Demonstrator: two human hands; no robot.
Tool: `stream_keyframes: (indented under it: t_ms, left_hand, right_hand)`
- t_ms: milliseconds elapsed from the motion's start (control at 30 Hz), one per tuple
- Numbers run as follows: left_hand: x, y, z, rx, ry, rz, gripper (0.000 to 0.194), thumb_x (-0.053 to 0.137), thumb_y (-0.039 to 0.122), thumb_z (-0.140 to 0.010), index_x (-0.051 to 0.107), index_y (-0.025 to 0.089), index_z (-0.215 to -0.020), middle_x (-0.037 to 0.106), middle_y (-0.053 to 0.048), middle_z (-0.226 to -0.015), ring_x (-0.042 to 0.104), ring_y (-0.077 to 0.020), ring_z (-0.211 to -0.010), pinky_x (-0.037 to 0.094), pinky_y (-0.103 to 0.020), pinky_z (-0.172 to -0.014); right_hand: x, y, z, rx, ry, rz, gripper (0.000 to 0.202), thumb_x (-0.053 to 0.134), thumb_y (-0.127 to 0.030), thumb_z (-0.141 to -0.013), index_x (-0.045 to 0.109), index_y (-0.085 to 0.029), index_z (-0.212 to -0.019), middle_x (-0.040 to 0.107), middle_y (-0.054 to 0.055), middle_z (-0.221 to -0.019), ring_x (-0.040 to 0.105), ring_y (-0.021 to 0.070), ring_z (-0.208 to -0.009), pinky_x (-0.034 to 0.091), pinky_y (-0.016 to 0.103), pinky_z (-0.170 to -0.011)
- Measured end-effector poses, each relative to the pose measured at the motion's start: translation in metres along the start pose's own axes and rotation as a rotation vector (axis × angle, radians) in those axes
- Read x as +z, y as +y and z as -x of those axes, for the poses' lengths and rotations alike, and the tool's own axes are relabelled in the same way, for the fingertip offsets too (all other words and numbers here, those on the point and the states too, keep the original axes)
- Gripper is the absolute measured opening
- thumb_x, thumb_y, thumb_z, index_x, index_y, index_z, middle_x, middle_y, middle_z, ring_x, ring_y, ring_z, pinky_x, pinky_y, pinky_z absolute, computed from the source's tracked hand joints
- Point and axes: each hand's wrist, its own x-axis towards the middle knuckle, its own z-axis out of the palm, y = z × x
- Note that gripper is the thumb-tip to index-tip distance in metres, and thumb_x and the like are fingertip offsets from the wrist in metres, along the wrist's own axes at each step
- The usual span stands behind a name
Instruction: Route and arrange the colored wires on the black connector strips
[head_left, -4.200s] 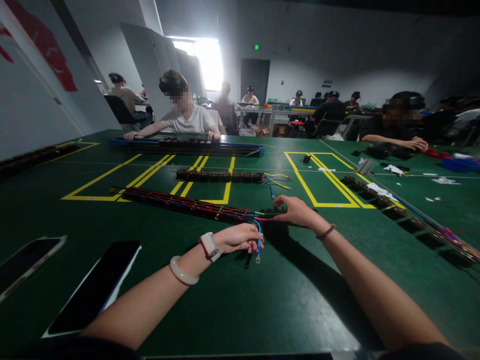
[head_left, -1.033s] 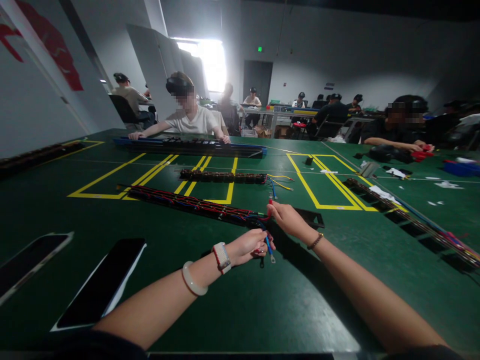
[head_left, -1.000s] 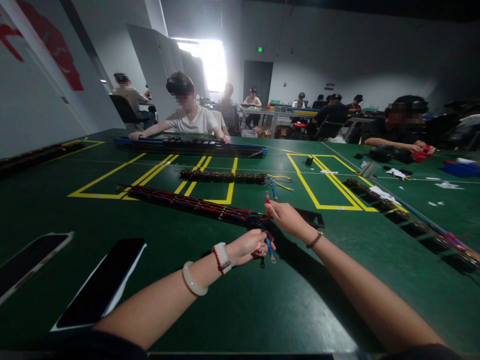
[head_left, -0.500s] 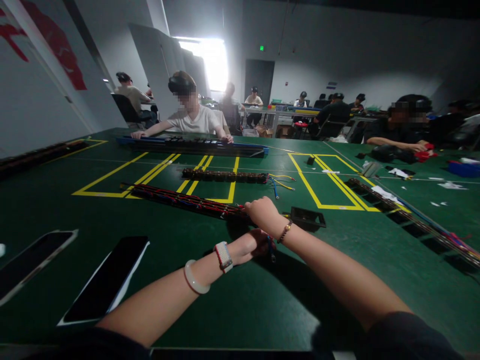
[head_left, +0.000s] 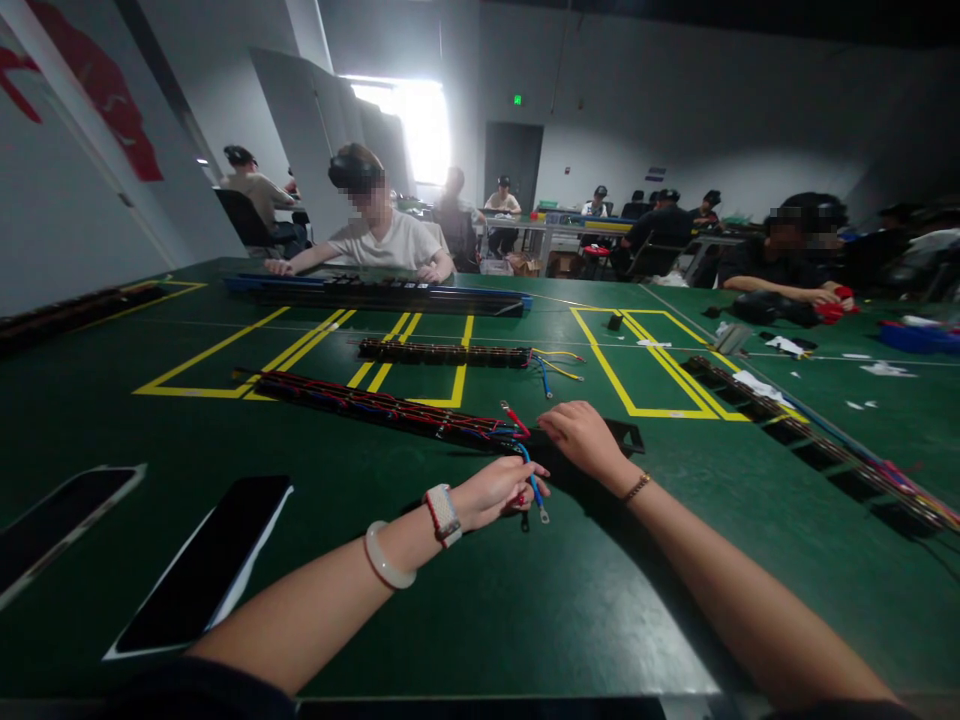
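Note:
A long dark strip with red and blue wires lies slantwise on the green table. At its right end my left hand is closed around a blue cable, whose metal ring lug points down toward the tabletop. A red cable with a lug sticks up from the same end. My right hand is just right of the strip's end, over a black tray-like part; its fingers curl down, and whether they hold anything is hidden.
A second wired strip lies behind, and a long blue-edged piece lies before a person in white. Another strip runs along the right. Two phone-like slabs, one nearer, lie at the left. A person in black sits far right.
My right hand has moved right, off the strip's end, uncovering the red cable. The blue cable now shows more fully at my left hand. The view has shifted slightly.

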Motion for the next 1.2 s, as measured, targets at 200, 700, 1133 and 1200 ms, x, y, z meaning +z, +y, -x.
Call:
stream_keyframes:
  t_ms: [200, 700, 1133, 1200]
  left_hand:
    - [-0.001, 0.002, 0.001, 0.01, 0.046, -0.158, 0.018, 0.052, 0.027, -0.084, 0.054, 0.009, -0.085, 0.062, -0.006, -0.077, 0.045, -0.0047, -0.05, 0.029, -0.019, -0.046]
    - [-0.008, 0.035, 0.018, 0.302, 0.211, -1.372, 0.02, 0.054, 0.022, -0.076, 0.047, 0.018, -0.058, 0.048, -0.001, -0.053, 0.04, -0.0128, -0.045, 0.029, -0.026, -0.053]
    - [-0.02, 0.049, 0.025, 0.431, 0.023, -1.748, 0.012, 0.051, 0.022, -0.079, 0.055, 0.018, -0.068, 0.059, -0.008, -0.069, 0.052, -0.0189, -0.058, 0.034, -0.027, -0.06]
    - [-0.017, 0.051, 0.026, 0.37, 0.023, -1.745, 0.014, 0.05, 0.026, -0.08, 0.055, 0.018, -0.069, 0.06, -0.007, -0.071, 0.053, -0.0187, -0.059, 0.033, -0.027, -0.059]
  right_hand:
    - [0.017, 0.007, 0.01, -0.096, -0.031, 0.145, 0.023, 0.045, -0.025, -0.094, 0.065, -0.021, -0.105, 0.063, 0.005, -0.09, 0.05, 0.0165, -0.083, 0.031, 0.031, -0.084]
    - [0.023, 0.01, 0.01, -0.134, -0.068, 0.172, 0.022, 0.044, -0.02, -0.093, 0.062, -0.02, -0.107, 0.061, 0.006, -0.089, 0.049, 0.0169, -0.082, 0.03, 0.031, -0.084]
    - [0.023, 0.009, 0.007, -0.152, -0.08, 0.169, 0.019, 0.048, -0.016, -0.09, 0.062, -0.019, -0.104, 0.06, 0.005, -0.087, 0.049, 0.0167, -0.08, 0.031, 0.031, -0.082]
    - [0.024, 0.01, 0.008, -0.156, -0.082, 0.163, 0.019, 0.049, -0.016, -0.09, 0.062, -0.019, -0.103, 0.061, 0.005, -0.086, 0.05, 0.0168, -0.08, 0.032, 0.031, -0.082]
